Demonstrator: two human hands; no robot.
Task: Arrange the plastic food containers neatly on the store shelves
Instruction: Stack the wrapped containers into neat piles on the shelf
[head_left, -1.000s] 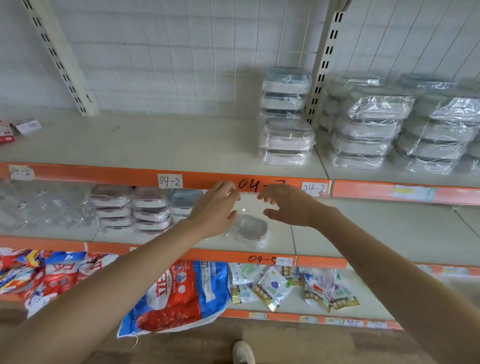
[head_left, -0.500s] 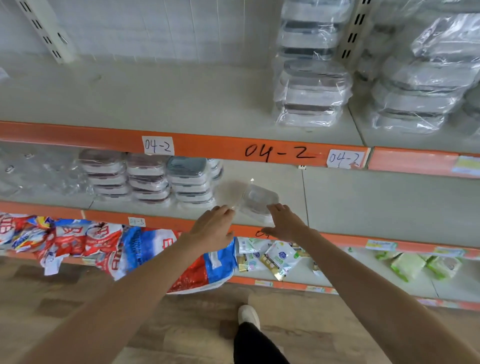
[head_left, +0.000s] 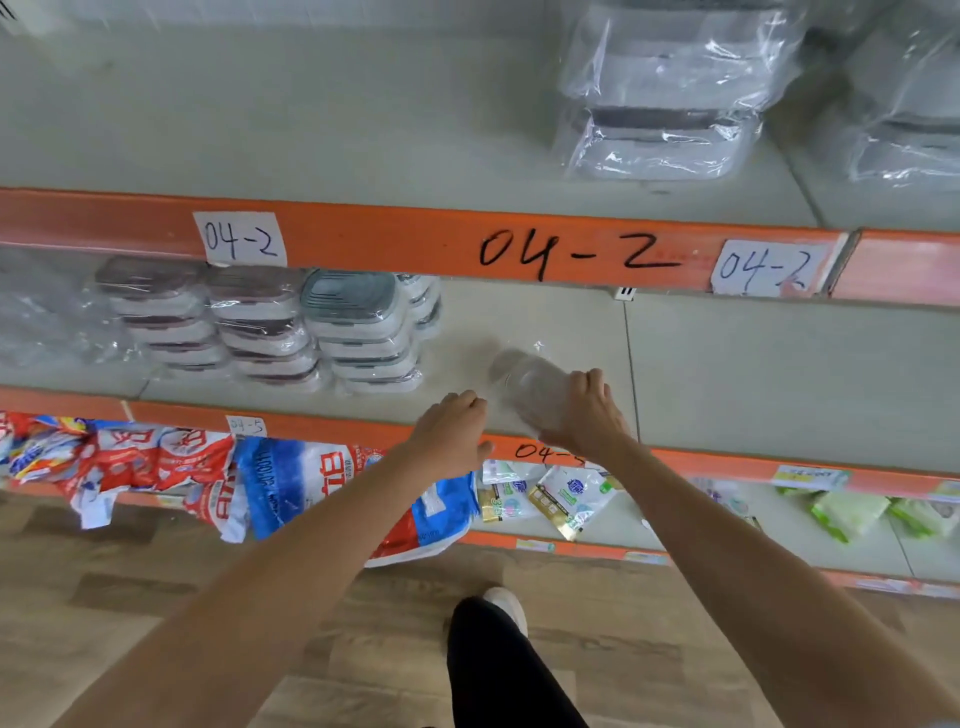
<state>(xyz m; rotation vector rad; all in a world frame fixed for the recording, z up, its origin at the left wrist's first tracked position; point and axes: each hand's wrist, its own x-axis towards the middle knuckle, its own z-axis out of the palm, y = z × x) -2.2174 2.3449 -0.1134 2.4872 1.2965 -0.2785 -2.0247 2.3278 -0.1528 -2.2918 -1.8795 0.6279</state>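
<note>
The loose container (head_left: 530, 387), a small one wrapped in clear film, lies alone on the middle shelf (head_left: 753, 374), just right of the stacked containers (head_left: 291, 325) and close to the shelf's orange front edge. The right hand (head_left: 584, 415) has its fingers curled over the near right end of it, apparently gripping it; the left hand (head_left: 452, 431) hovers just left of the loose container with fingers loosely bent and nothing in it, and whether it touches the wrap I cannot tell. The piece looks light and fairly stiff under the film, but the wrap is glossy and slack, so it will likely slide and crinkle if pinched by the film alone. A safer hold would be across the rigid body, thumb on one long side and fingers on the other, with the lid kept level. The stacked containers beside it look easy to knock over.
</note>
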